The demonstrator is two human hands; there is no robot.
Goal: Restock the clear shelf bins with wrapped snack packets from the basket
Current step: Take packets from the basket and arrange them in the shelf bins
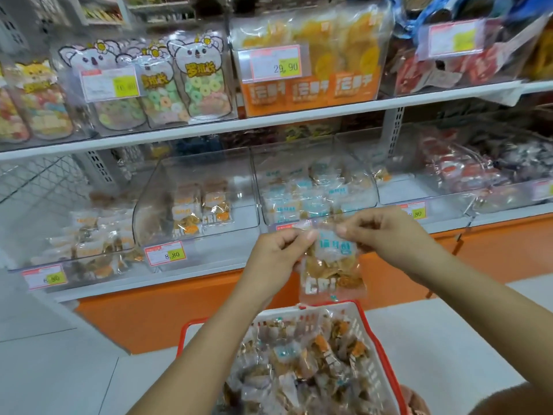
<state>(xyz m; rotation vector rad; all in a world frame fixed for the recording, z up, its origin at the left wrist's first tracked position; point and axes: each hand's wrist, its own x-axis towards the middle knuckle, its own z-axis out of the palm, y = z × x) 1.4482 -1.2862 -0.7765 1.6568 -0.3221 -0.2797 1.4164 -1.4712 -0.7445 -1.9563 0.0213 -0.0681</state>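
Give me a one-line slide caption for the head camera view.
Left hand and right hand pinch a packet over the basket, before the bins.

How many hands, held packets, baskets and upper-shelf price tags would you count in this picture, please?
hands: 2, the left hand and the right hand
held packet: 1
basket: 1
upper-shelf price tags: 3
total: 7

A shop, seemingly: price tags (275, 62), stocked shelves (269, 118).
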